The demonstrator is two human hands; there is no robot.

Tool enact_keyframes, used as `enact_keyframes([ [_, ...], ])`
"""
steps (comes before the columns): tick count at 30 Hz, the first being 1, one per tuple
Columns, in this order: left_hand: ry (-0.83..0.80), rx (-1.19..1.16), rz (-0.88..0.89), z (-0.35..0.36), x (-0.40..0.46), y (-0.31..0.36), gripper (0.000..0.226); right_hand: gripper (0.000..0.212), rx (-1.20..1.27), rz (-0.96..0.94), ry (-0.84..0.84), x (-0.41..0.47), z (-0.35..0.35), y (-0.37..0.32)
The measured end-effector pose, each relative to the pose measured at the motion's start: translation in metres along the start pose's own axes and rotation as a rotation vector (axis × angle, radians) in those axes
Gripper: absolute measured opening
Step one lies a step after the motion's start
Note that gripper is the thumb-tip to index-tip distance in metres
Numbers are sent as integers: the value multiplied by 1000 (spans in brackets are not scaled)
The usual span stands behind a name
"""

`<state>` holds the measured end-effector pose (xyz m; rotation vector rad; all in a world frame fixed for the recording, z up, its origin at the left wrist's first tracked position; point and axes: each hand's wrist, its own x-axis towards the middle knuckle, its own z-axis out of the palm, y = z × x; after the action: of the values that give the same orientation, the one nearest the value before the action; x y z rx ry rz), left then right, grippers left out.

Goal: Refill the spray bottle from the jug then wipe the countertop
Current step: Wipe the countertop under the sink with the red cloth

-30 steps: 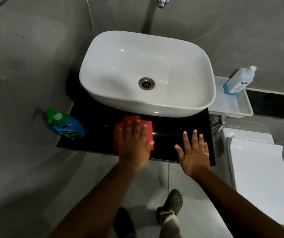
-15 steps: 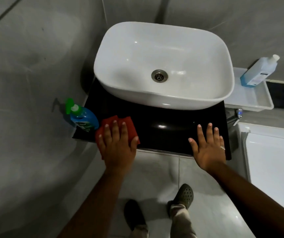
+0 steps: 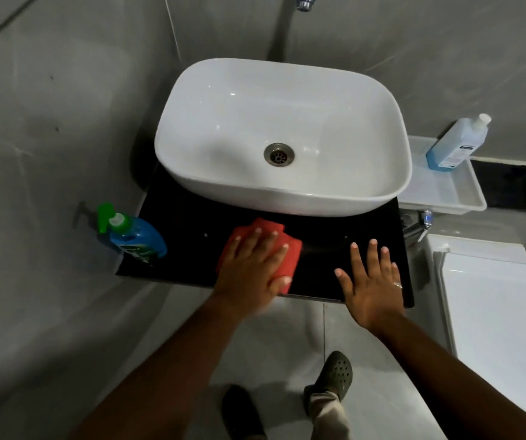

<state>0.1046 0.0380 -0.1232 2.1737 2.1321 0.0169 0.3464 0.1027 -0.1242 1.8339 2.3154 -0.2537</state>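
A person's left hand point(image 3: 250, 268) presses flat, fingers spread, on a red cloth point(image 3: 260, 249) on the black bench point(image 3: 191, 236) in front of a white sink point(image 3: 282, 134). The right hand point(image 3: 371, 281) rests open on the bench beside it, holding nothing. A blue spray bottle point(image 3: 134, 235) stands at the bench's left edge — a pale blue jug point(image 3: 455, 144) sits in a white tray point(image 3: 439, 188) on the right.

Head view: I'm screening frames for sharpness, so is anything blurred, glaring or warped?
Head view: dim overall; the left hand and red cloth are softly motion-smeared, while the right hand looks sharper; small highlights glint on the white basin and black countertop; wide-angle bending curves the wall lines.
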Motion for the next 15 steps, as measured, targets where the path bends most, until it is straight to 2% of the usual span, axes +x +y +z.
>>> enact_keyframes([
  [3,24,-11,-334,-4,0,-43,66,79,0,-1,-12,-2,-3,-2],
  [5,7,-96,-524,-7,12,-41,68,76,2,10,-12,-2,-3,-4],
  [9,4,-206,-704,-8,43,-1,73,68,-10,6,-6,-2,-1,-5],
  [12,4,-194,-599,-8,45,32,74,68,-19,4,-12,-1,-1,-4],
  [15,28,-191,-246,-5,26,71,71,72,-13,-3,-20,-2,-4,-4],
])
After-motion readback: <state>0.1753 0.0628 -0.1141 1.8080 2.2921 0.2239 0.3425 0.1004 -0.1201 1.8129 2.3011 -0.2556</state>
